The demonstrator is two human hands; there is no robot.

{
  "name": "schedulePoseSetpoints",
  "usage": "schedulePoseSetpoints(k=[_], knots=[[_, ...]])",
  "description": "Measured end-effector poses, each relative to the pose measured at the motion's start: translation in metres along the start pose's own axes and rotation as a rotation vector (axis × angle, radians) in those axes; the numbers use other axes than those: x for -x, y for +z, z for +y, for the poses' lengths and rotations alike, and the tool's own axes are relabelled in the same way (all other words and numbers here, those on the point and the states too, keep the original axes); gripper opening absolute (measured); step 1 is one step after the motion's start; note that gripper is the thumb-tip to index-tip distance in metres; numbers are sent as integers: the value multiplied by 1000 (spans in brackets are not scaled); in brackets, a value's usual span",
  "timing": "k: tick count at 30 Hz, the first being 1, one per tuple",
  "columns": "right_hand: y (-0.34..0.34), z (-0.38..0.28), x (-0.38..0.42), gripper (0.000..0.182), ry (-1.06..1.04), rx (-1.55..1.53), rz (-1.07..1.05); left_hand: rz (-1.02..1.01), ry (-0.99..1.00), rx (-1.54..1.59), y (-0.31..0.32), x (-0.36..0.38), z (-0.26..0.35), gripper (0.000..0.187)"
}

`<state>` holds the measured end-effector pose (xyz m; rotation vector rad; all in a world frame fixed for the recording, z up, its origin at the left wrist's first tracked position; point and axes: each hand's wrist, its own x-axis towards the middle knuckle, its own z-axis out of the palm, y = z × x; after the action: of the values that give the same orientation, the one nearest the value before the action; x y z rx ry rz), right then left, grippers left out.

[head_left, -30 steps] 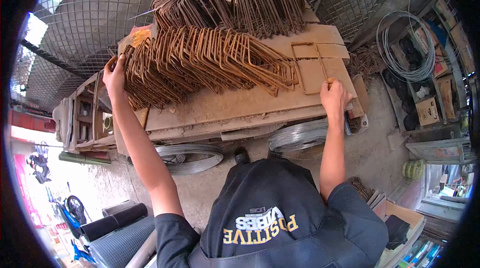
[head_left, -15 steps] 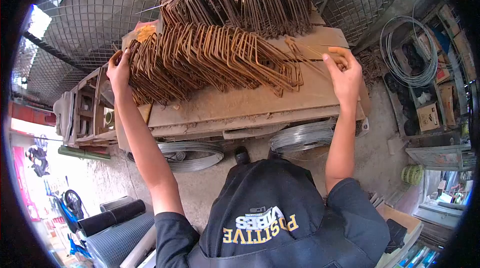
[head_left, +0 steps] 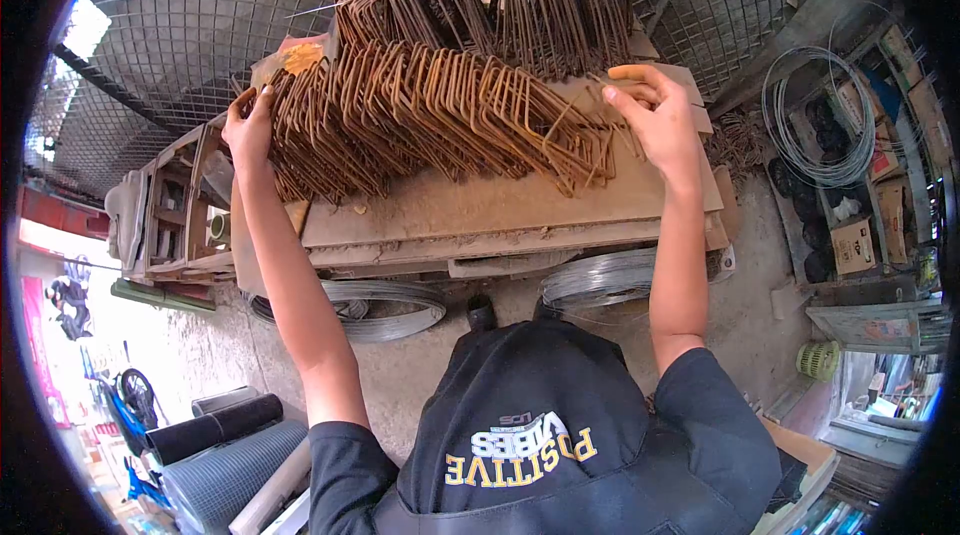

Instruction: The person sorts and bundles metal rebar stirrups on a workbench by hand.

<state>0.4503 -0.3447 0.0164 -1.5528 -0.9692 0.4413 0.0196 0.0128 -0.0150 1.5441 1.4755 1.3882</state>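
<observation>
Left hand (head_left: 250,125): pressed to the left end of the leaning row of rusty stirrups (head_left: 430,115), fingers curled against the outermost loops, steadying that end.
Right hand (head_left: 655,120): up at the row's right end, fingers closed on a single stirrup (head_left: 600,140), which stands tilted against the last loops.
Row: slanted across the bench (head_left: 480,205), packed loop against loop between both hands.
Behind: two bundled stirrup stacks (head_left: 560,0) stand against the wire mesh (head_left: 190,25).
Below: wire coils (head_left: 385,310) lie on the floor.
</observation>
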Motion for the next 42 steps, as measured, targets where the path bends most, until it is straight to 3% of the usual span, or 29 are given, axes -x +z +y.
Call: schedulePoseSetpoints(k=[7, 14, 18, 20, 22, 25, 27, 31, 33, 34, 36, 37, 39, 40, 42], knots=[[33, 19, -5, 29, 35, -52, -215, -9, -13, -5, 1, 6, 7, 56], [36, 29, 4, 27, -28, 10, -211, -2, -17, -65, 0, 19, 26, 55], [13, 69, 9, 25, -14, 47, -179, 25, 19, -106, -1, 5, 9, 54], [1, 89, 12, 23, 90, 407, -21, -7, 16, -12, 0, 2, 2, 54], [6, 55, 18, 23, 188, 549, 21, -3, -33, 0, 2, 10, 12, 54], [12, 71, 10, 24, 92, 661, 8, 10, -43, -4, 2, 9, 14, 55], [17, 84, 5, 21, -149, 858, 58, 6, -43, -7, 2, 8, 11, 55], [13, 77, -8, 17, -292, 664, 94, 6, -37, -27, 0, 4, 11, 55], [8, 65, -9, 16, -558, 694, 166, -17, -40, 38, 0, 6, 10, 56], [3, 54, -6, 16, -558, 694, 165, -17, -41, 38, 1, 6, 9, 56], [-9, 35, 6, 14, -356, 867, -23, -13, -32, 1, 0, 4, 8, 55], [-13, 34, 9, 14, -360, 866, -25, -8, -33, 1, -1, 4, 7, 55], [-23, 32, 19, 22, 91, 657, -281, -14, -30, 19, 0, 4, 7, 54], [-24, 30, 23, 22, 89, 659, -279, -15, -29, 23, 2, 4, 9, 54], [-22, 23, 34, 50, 86, 553, -405, 6, -20, 2, 2, 8, 11, 53]])
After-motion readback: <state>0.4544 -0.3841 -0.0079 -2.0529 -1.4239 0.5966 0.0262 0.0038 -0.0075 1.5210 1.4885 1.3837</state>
